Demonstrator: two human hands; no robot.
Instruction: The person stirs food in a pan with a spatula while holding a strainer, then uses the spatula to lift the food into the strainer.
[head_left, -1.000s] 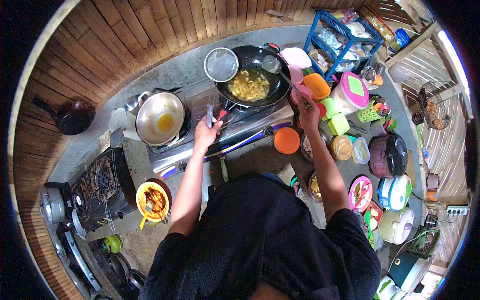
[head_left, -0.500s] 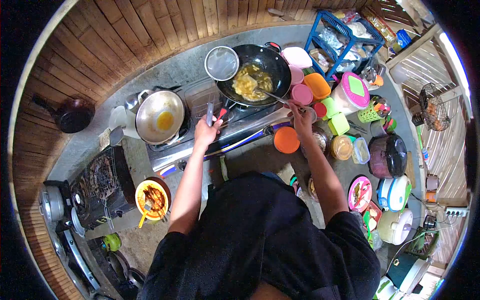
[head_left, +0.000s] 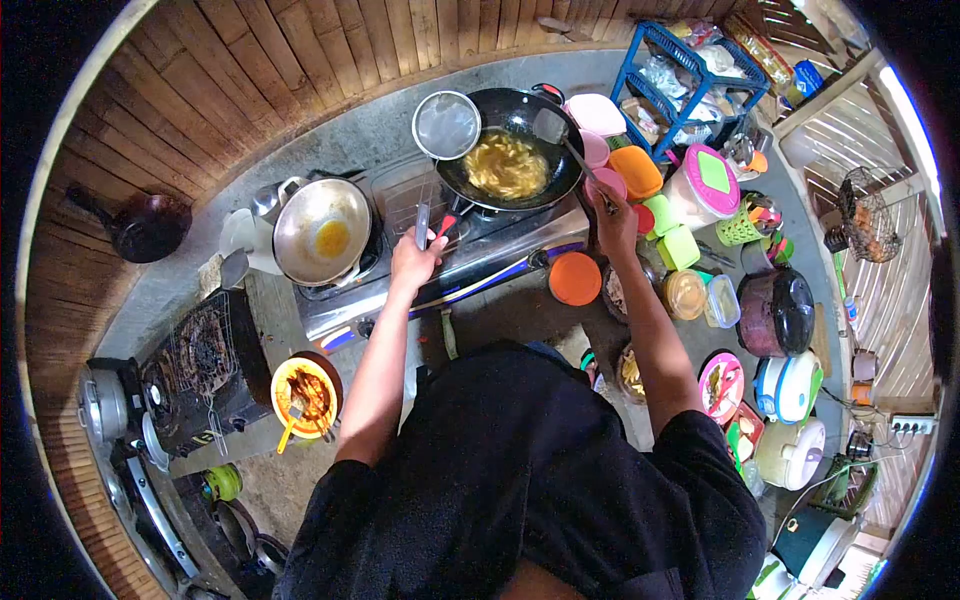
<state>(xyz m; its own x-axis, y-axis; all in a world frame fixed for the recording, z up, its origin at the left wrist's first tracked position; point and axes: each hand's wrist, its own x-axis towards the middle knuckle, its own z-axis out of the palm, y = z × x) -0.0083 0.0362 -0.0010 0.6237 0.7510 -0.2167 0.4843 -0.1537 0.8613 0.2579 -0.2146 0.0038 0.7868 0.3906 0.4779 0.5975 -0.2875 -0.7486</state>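
Note:
My left hand point(head_left: 414, 264) is closed around the grey handle of a round mesh strainer point(head_left: 446, 126), whose mesh overlaps the wok's left rim. The wok's red-tipped handle lies right beside those fingers; I cannot tell whether they touch it. In the black wok point(head_left: 520, 112) on the stove, pale yellow pieces point(head_left: 508, 166) sit in bubbling oil. My right hand point(head_left: 616, 222) grips the handle of a metal spatula point(head_left: 549, 126), its blade raised over the wok's upper right side, apart from the food.
A steel pan point(head_left: 298, 222) with some yellow oil sits on the left burner. Plastic tubs and an orange lid point(head_left: 575, 279) crowd the right side. A yellow bowl point(head_left: 287, 397) with red sauce stands lower left, below a charcoal grill point(head_left: 205, 350). A blue rack point(head_left: 668, 105) stands behind.
The spatula has come up out of the food toward the wok's upper right rim, and my right hand has shifted slightly right. My left hand and the strainer have barely moved.

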